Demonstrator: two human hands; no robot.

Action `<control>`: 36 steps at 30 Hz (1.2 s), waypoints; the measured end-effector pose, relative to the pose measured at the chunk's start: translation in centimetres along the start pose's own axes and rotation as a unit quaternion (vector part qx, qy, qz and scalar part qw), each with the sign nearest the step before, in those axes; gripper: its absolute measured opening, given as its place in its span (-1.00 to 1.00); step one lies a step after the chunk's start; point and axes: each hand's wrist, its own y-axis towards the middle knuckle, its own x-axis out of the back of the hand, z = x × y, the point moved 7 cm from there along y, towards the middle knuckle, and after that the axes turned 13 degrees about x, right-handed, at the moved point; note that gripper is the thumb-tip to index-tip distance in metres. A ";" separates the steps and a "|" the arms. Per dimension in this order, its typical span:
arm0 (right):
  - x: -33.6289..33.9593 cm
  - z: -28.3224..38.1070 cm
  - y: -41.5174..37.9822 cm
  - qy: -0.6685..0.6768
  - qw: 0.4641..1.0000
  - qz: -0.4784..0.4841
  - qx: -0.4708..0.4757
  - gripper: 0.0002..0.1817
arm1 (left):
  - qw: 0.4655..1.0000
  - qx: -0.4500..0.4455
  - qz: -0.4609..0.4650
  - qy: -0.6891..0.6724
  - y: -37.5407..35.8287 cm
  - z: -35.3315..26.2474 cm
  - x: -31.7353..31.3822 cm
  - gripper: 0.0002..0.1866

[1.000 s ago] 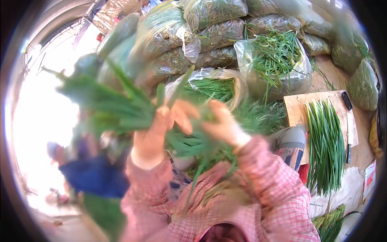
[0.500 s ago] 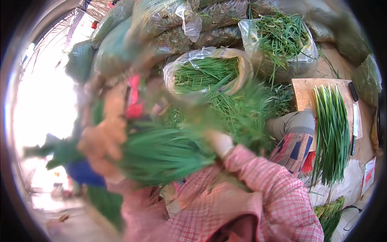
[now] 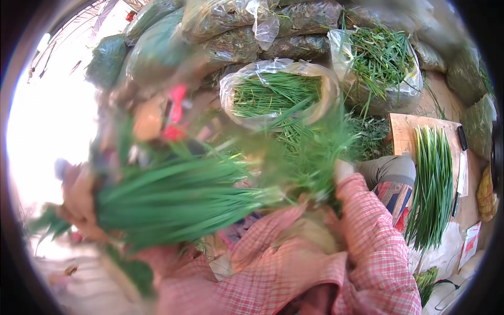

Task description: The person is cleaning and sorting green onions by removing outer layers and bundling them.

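Head view: the left hand is stretched out to the person's left, blurred, its grip clamped round one end of a bunch of chives. The bunch lies roughly level across the lap, leaf tips fanning past the hand on the left, the other end pointing right toward the pink checked sleeve. The right hand is bent in at the wrist, mostly buried in a loose pile of greens; only its pale heel shows, so whether its grip is apart or together cannot be told. Both forearms cross low in the view, elbows drawn in near the body.

Just behind the pile stands an open bag of cut chives, with a second bag to its right and stuffed sacks stacked behind. Far right, a board carries a straight row of chives, and a knife lies beside them.
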 end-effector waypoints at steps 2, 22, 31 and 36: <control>5.0 1.0 -0.7 0.068 0.990 -0.116 0.049 -0.74 | 1.000 -0.008 0.002 -0.019 -0.3 0.4 -0.4 -0.71; 19.4 20.8 -4.5 0.705 0.620 0.030 0.343 -0.56 | 0.975 0.090 0.191 0.076 -1.0 12.2 -9.2 -0.70; 10.4 9.6 2.0 0.904 0.357 -0.225 -0.067 -0.67 | 0.978 0.195 -0.072 0.033 -6.6 8.2 1.4 -0.59; 7.0 2.7 3.6 0.872 0.359 -0.312 -0.118 -0.64 | 0.962 0.135 -0.235 0.030 -10.9 4.2 10.2 -0.57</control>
